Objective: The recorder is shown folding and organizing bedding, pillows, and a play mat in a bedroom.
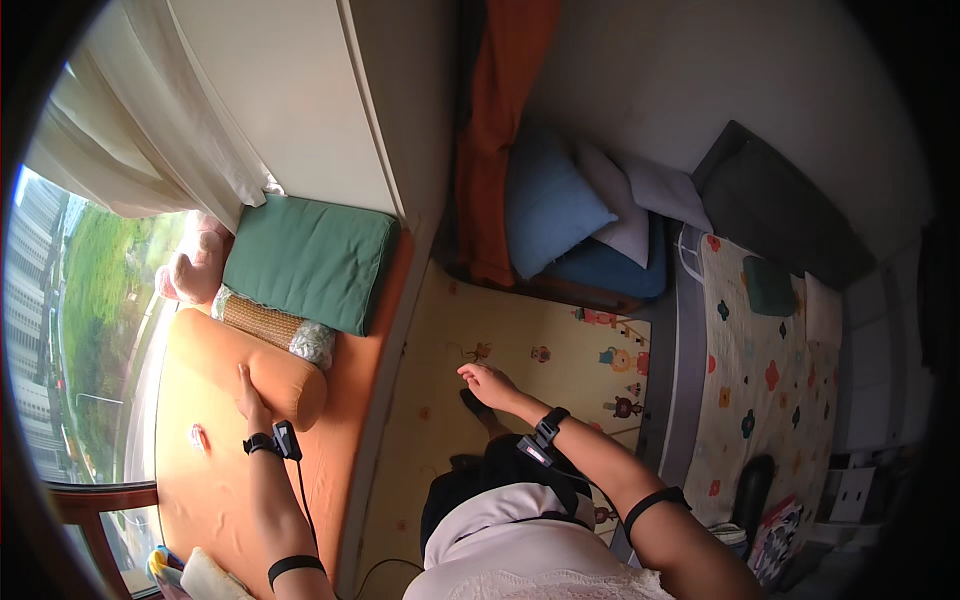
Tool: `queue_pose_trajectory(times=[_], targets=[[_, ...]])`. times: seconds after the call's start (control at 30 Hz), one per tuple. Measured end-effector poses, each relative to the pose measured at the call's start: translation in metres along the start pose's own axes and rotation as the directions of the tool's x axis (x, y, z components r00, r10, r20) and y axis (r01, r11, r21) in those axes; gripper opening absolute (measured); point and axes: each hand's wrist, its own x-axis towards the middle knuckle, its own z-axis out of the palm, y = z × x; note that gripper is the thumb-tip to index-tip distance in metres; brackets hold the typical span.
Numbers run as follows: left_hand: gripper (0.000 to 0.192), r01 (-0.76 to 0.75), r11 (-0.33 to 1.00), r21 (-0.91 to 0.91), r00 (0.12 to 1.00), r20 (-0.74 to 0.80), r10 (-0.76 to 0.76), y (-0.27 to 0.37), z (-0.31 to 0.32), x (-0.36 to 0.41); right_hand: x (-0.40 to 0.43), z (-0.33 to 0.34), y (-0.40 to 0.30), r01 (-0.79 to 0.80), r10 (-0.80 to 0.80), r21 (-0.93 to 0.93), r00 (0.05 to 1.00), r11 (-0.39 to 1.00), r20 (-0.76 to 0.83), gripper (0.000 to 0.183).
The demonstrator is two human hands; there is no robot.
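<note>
My left hand (253, 401) rests on the side of an orange bolster (247, 360), its fingers spread flat against the fabric without gripping it. The bolster lies across an orange-covered window seat (225, 495), beside a roll pillow with a woven middle and patterned ends (262, 319). Beyond that roll lies a green cushion (311, 262). Over the floor mat, my right hand (491, 384) hangs in the air, loosely bent, with nothing visible in it. A small red and white item (197, 437) lies on the seat, left of my left hand; its kind is unclear.
A pink plush toy (196, 259) sits against the window beneath a pale curtain (142, 142). At right stands a bed with a flower-patterned cover (765, 375). Blue and grey pillows (555, 202) are piled at the back. Cables run from both wrist devices.
</note>
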Motion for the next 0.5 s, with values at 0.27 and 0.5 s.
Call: queue_pose_trajectory(times=[0.27,0.5], targets=[[0.097,-0.194,0.908,0.372,0.977,-0.013,0.214,-0.019,-0.004,-0.094,-0.001,0.026,-0.018,0.066,-0.066,0.004,0.991,0.998,0.114,0.024],[0.089,-0.541,0.706,0.457,0.832,0.171,0.527,-0.057,0.001,-0.129,0.017,0.055,-0.066,0.246,-0.252,0.054,0.945,0.968,0.206,0.022]])
